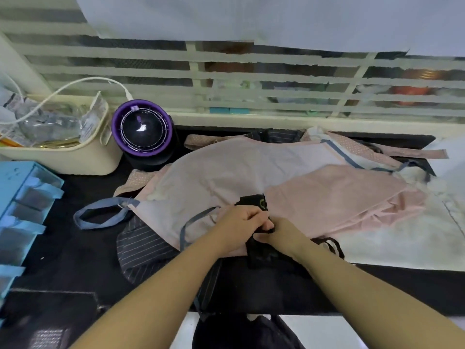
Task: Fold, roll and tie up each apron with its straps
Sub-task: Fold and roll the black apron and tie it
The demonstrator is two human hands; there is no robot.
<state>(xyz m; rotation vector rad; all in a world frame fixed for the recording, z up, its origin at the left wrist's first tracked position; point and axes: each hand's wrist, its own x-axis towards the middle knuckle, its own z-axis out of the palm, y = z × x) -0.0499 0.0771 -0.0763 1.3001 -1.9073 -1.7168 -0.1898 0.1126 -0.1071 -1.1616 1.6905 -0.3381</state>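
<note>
Black tabletop (75,258) below a slatted window (226,71), purple fan (142,129) far left. Near centre, atop a spread pale pink apron (226,172): rolled black apron (259,250), gripped by left hand (239,222) and right hand (279,234), fingers curled tight round roll and strap. Pinstriped dark apron (143,248) underneath, near left.
</note>
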